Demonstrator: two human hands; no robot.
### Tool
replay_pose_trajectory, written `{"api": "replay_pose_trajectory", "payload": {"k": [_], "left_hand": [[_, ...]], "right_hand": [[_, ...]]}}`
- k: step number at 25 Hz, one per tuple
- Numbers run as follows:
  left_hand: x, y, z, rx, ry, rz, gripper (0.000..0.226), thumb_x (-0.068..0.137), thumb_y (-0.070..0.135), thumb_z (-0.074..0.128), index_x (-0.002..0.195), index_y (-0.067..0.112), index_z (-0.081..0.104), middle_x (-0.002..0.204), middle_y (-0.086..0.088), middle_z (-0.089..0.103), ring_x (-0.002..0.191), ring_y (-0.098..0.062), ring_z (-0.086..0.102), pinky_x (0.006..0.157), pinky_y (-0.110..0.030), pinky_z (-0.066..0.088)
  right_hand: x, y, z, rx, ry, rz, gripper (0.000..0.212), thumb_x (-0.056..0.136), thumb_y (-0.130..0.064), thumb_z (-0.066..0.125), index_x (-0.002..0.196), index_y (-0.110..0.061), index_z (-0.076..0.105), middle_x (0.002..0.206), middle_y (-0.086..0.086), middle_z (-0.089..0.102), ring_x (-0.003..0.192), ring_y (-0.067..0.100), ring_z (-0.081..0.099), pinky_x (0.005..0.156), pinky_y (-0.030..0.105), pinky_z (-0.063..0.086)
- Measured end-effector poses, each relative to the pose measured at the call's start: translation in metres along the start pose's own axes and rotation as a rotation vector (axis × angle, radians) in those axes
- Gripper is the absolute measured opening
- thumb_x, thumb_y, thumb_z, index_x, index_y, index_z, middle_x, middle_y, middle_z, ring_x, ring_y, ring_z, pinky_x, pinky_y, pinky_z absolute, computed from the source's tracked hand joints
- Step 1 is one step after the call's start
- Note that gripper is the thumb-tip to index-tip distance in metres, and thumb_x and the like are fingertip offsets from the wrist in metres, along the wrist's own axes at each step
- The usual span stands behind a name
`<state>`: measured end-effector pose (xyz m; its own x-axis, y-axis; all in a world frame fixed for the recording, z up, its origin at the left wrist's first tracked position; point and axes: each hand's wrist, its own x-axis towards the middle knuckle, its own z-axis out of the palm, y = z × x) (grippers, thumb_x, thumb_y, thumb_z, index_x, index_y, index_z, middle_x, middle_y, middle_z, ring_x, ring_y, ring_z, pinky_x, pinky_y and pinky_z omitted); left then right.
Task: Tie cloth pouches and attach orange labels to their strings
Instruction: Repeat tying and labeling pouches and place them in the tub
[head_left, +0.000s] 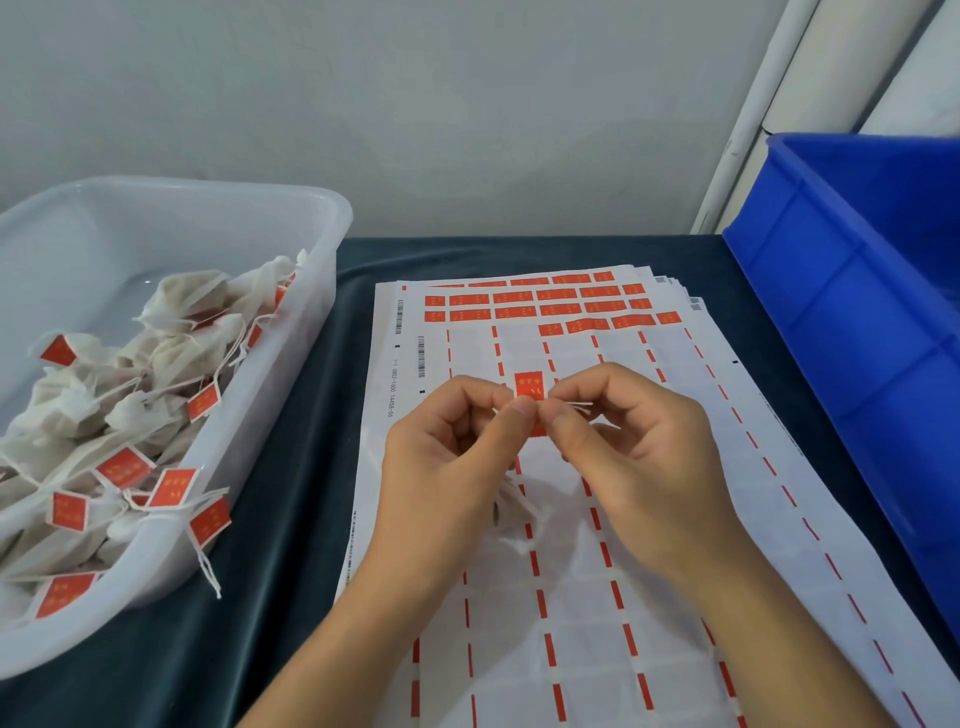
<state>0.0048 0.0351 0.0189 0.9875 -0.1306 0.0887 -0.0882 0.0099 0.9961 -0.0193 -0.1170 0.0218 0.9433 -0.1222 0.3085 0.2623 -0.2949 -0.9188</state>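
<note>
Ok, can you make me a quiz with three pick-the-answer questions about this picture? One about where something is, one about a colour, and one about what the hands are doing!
1. Where are the finished pouches?
A. in the clear tub
B. in the blue bin
C. on the sticker sheets

2. What colour is the bin on the right?
A. green
B. blue
C. yellow

3. What are the two hands doing?
A. lying flat on the table
B. lifting the tub
C. pinching a label and string together

Answers: 1 A, the pouches lie piled in the clear tub on the left. 2 B, the bin is bright blue. 3 C, the left hand and right hand meet fingertip to fingertip on the orange label and the string.
</note>
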Motion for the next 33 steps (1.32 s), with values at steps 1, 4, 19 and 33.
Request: {"api": "replay_pose_trajectory", "payload": {"k": [1,4,19,33], "left_hand": [[-0.0007,-0.0001,0.0001,0.025,0.003,0.020,0.012,0.097,0.025,0.072,0.087,0.027,0.076,0.079,-0.003,0.074,0.073,-0.027,0.068,0.064,-0.026,0.060],[-0.0034,0.0006,0.0000,0.079,0.014,0.073,0.006,0.095,0.026,0.077,0.095,0.030,0.073,0.068,-0.008,0.064,0.066,-0.029,0.062,0.058,-0.025,0.055],[-0.0035,-0.0008,-0.0032,0.497,0.141,0.425,0.014,0.092,0.018,0.079,0.105,0.022,0.080,0.082,0.016,0.061,0.072,-0.012,0.054,0.064,-0.012,0.042],[-0.0016,-0.0013,-0.0017,0.426,0.093,0.295,0.018,0.089,0.043,0.075,0.107,0.039,0.076,0.075,0.022,0.060,0.071,-0.008,0.053,0.060,-0.012,0.042]], "right_hand": [[0.0000,-0.0005,-0.0006,-0.009,0.013,-0.003,0.007,0.093,-0.035,0.066,0.096,-0.030,0.071,0.090,-0.017,0.072,0.094,0.012,0.070,0.076,0.026,0.061],[0.0003,0.0004,-0.0028,-0.031,0.041,0.005,0.004,0.094,-0.033,0.066,0.094,-0.032,0.070,0.088,-0.018,0.071,0.092,0.011,0.069,0.073,0.024,0.061],[0.0026,-0.0034,-0.0043,-0.080,0.029,0.018,0.013,0.091,-0.046,0.061,0.089,-0.041,0.073,0.082,-0.025,0.073,0.088,0.001,0.070,0.070,0.012,0.056],[0.0027,-0.0032,-0.0036,-0.096,0.126,-0.004,0.014,0.089,-0.049,0.060,0.087,-0.040,0.071,0.083,-0.026,0.071,0.088,0.002,0.069,0.072,0.009,0.053]]}}
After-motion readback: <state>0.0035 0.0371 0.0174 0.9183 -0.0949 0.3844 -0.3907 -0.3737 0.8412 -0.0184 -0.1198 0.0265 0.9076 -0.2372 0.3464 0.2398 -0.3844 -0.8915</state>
